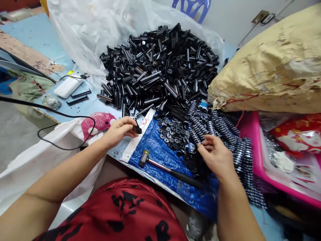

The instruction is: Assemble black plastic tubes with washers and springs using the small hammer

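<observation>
While left hand (121, 130) pinches black piece (138, 129), discs (173, 131) lie between hands (217, 155).

Small black piece (138, 128) tilted in left grip (122, 130), dark pale-checked strips (214, 121) heaped beside right grip (216, 154)

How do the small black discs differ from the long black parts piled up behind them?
The discs are flat and round; the piled parts are long and narrow. The discs form a small, low patch, while the piled parts rise in a large mound. The discs lie on blue tarp; the piled parts sit farther back, by pale plastic sheeting. Both are black.
</observation>
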A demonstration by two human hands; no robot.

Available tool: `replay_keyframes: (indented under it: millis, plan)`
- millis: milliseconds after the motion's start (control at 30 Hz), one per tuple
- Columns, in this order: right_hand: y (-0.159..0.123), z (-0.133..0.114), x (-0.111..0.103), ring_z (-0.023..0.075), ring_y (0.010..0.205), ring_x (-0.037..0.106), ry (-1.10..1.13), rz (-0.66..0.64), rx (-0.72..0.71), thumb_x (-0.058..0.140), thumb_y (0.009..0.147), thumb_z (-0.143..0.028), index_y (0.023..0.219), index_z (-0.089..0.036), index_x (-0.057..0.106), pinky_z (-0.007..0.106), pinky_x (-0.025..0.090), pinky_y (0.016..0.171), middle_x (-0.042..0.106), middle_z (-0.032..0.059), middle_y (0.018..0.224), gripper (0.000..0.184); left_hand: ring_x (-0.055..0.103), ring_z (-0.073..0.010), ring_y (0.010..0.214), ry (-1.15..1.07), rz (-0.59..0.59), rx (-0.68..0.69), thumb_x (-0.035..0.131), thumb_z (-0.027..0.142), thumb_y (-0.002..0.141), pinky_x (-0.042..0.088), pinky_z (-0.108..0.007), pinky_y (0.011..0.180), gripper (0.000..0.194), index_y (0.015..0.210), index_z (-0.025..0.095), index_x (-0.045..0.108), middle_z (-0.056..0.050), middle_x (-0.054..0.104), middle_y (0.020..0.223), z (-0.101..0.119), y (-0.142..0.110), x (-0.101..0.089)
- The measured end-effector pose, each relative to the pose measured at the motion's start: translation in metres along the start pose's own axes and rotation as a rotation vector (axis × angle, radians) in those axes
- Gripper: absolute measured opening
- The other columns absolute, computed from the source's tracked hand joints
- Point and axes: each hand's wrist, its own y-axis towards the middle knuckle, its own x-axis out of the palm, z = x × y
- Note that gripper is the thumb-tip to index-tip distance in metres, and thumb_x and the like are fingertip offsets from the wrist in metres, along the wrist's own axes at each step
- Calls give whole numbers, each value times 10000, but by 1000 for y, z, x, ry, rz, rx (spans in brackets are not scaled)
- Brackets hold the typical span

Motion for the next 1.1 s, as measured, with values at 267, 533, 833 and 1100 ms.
replay_keyframes:
  millis: [267, 533, 833, 1100]
  plan:
    - [-36, 11, 0, 68, 1024, 655, 417, -58, -97, 706, 766, -600, 1286, -145, 554, 192, 572, 883, 598, 135, 1307, 708, 477, -66, 426, -286, 24, -48, 813, 333, 729, 303, -176, 428, 431, 1000, 190, 510, 29, 641, 658, -9, -11, 34]
    - [-82, -12, 26, 132, 1121, 668, 749, -407, 106, 720, 797, -527, 1389, -189, 508, 242, 592, 924, 609, 127, 1301, 714, 463, -55, 565, -41, -282, 127, 754, 415, 822, 339, -215, 545, 328, 960, 147, 627, 31, 584, 740, 1, -7, 99]
    - [-89, -51, 51, 14, 726, 549, 982, -68, 319, 826, 625, -573, 1085, -142, 546, 163, 501, 660, 630, 54, 1050, 689, 398, -66, 565, 62, -244, 17, 693, 490, 860, 323, -231, 578, 366, 819, 151, 560, 40, 516, 665, -30, -22, 106]
    - [-89, -75, 60, 58, 898, 612, 1159, -95, 380, 531, 826, -720, 1175, -159, 459, 211, 525, 774, 609, 66, 1092, 665, 535, -89, 638, 111, -535, -89, 654, 469, 906, 415, -213, 618, 351, 827, 135, 584, -24, 614, 729, -43, -54, 111]
